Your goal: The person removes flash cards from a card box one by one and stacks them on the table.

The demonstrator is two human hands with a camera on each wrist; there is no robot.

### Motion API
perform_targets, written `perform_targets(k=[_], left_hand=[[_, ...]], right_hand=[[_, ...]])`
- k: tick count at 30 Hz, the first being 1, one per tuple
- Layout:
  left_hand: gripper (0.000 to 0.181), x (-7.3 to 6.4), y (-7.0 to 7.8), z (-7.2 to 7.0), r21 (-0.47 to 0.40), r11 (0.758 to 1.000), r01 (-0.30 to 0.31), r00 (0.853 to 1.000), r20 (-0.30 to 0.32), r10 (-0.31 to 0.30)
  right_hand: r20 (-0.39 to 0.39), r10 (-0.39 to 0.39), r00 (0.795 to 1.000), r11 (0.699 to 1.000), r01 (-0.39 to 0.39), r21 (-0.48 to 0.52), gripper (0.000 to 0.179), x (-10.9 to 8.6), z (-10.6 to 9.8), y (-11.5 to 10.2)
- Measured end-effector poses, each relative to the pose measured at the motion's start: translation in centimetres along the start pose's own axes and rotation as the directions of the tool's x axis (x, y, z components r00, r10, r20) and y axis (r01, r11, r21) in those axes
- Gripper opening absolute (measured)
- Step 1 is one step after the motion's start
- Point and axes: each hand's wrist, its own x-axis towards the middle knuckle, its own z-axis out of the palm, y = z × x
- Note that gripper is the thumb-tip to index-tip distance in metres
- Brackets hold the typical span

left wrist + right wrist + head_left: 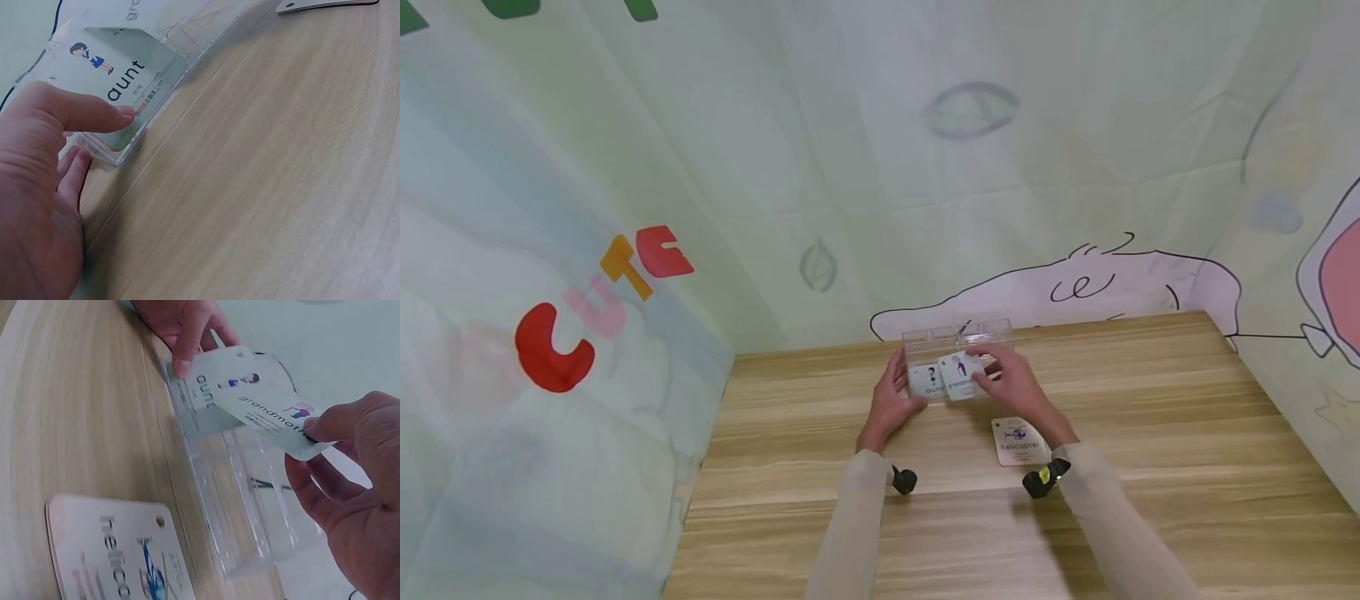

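A clear plastic box [228, 519] with two compartments stands near the back of the table. In its left part sits an "aunt" flashcard [125, 75] with a small figure in blue. My left hand [891, 404] grips the box's left end, the thumb over the front by the card's lower corner and the other fingers behind. Between thumb and fingers, my right hand [362, 456] pinches a "grandmother" flashcard [269, 419]. That card is tilted and partly overlaps the aunt card. The box's right compartment shows no card in the right wrist view.
On the table [790, 450], a "helicopter" flashcard [1018, 442] with a corner hole lies near my right wrist, and its edge looks thick, like a stack. A printed cloth backdrop [820, 167] rises behind the table and along its left side.
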Motion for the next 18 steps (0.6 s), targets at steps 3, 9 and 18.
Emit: perform_targets(k=[3,9,18], left_hand=[[0.108,0.0,0.0,0.0,0.015,1.0,0.02,1.0,0.003,-0.02],[0.108,0.2,-0.2,0.0,0.025,0.999,0.034,0.999,-0.001,-0.034],[0.108,0.0,-0.1,0.0,0.021,1.0,0.023,1.0,-0.004,-0.023]], right_hand=[[-0.005,0.003,1.0,1.0,-0.003,-0.009,0.044,-0.5,-0.8,0.5],[0.005,0.039,0.999,0.999,-0.039,-0.007,0.047,-1.8,-2.4,1.1],[0.029,0.037,0.999,0.999,-0.036,-0.024,0.049,-4.4,-4.1,2.3]])
